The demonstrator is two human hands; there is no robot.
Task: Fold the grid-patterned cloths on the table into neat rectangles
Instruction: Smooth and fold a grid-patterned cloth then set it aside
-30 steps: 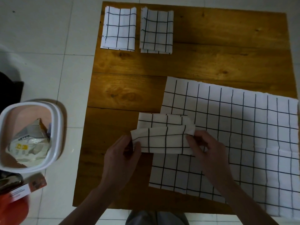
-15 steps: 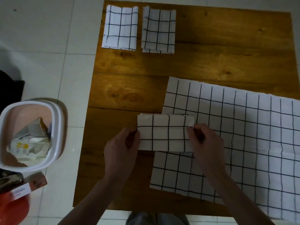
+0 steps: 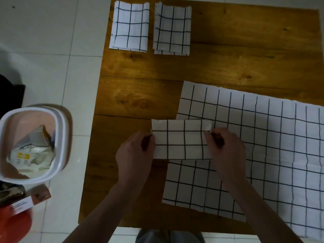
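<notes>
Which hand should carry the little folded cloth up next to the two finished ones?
Probably the left hand. It grips the small folded cloth on the side nearer the two folded cloths at the table's far left. The right hand would have to reach across.

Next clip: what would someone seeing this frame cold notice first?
Two hands at the table's near edge: the left hand and right hand pinch the ends of a small folded cloth. It overlaps the left edge of a big unfolded cloth spread over the table's right half. Two folded cloths lie side by side at the far left corner.
</notes>
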